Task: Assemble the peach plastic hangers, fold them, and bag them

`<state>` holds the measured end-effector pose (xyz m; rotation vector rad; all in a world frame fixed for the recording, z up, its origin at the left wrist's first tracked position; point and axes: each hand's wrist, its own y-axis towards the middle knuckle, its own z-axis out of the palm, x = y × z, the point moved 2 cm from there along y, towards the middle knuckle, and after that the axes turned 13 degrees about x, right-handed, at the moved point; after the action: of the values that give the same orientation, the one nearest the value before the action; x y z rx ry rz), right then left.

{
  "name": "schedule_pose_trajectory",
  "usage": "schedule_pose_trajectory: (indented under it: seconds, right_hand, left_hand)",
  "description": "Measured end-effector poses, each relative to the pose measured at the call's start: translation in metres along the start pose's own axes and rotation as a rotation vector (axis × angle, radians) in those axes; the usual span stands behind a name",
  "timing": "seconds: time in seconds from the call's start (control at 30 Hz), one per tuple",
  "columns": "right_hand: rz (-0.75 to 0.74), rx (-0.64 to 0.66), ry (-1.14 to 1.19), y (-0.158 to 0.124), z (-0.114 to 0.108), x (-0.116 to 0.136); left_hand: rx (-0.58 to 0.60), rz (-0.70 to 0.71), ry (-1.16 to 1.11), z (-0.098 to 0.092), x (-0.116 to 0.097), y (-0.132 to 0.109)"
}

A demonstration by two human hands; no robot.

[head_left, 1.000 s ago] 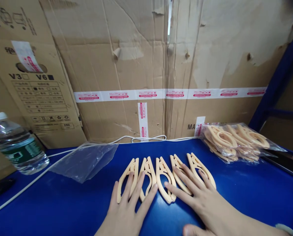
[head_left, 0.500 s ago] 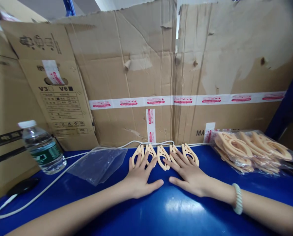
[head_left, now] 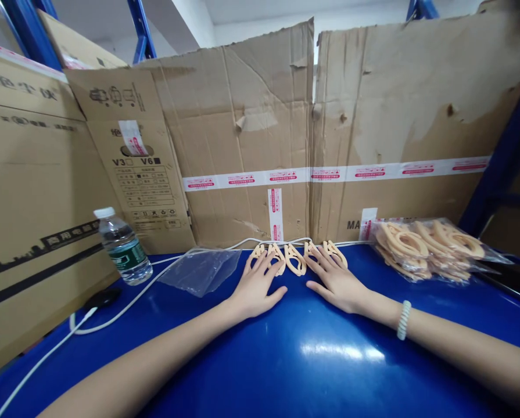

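Several beige folding hangers (head_left: 295,260) stand side by side in a row on the blue table (head_left: 260,360), near the cardboard at the back. My left hand (head_left: 255,288) lies with its fingers spread over the hangers at the left of the row. Over those at the right of the row rests my right hand (head_left: 339,285), its fingers apart too. The middle hanger shows between the two hands, uncovered. Neither hand is closed round anything. Fingers partly hide the outer hangers.
Clear bags of beige hangers (head_left: 431,249) lie at the right. On the left are a flat clear plastic bag (head_left: 201,270), a water bottle (head_left: 126,252), a black device (head_left: 101,298) and a white cable (head_left: 133,307). Cardboard (head_left: 242,145) walls the back.
The view has tilted up and shifted left, showing more of the boxes. Both hands have drawn back slightly from the middle hanger and remain spread over the outer ones.
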<state>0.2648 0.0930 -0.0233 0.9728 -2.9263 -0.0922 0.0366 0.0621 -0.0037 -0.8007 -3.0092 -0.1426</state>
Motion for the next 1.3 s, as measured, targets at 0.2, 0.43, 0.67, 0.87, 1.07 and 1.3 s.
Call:
schedule_pose_trajectory:
  seconds: [0.2, 0.43, 0.67, 0.87, 1.07, 1.3]
  right_hand:
    - [-0.04, 0.053, 0.027, -0.037, -0.001, 0.024]
    - [-0.109, 0.011, 0.157, -0.046, -0.01, 0.03]
    - [-0.181, -0.134, 0.296, -0.046, -0.015, 0.024]
    - [-0.17, -0.302, 0.409, -0.046, -0.02, 0.016]
    - [-0.12, -0.544, 0.603, -0.051, -0.034, 0.006]
    - [0.006, -0.762, 0.754, -0.06, -0.047, -0.003]
  left_hand:
    - [-0.127, -0.153, 0.171, -0.018, 0.024, -0.03]
    - [-0.186, -0.397, 0.284, -0.017, 0.056, -0.044]
    - [-0.148, -0.402, 0.349, -0.015, 0.062, -0.048]
    - [-0.316, -0.218, 0.413, -0.032, 0.036, -0.059]
    - [-0.73, 0.454, 0.309, -0.049, -0.045, -0.09]
    - [-0.604, 0.665, 0.195, -0.034, -0.086, -0.095]
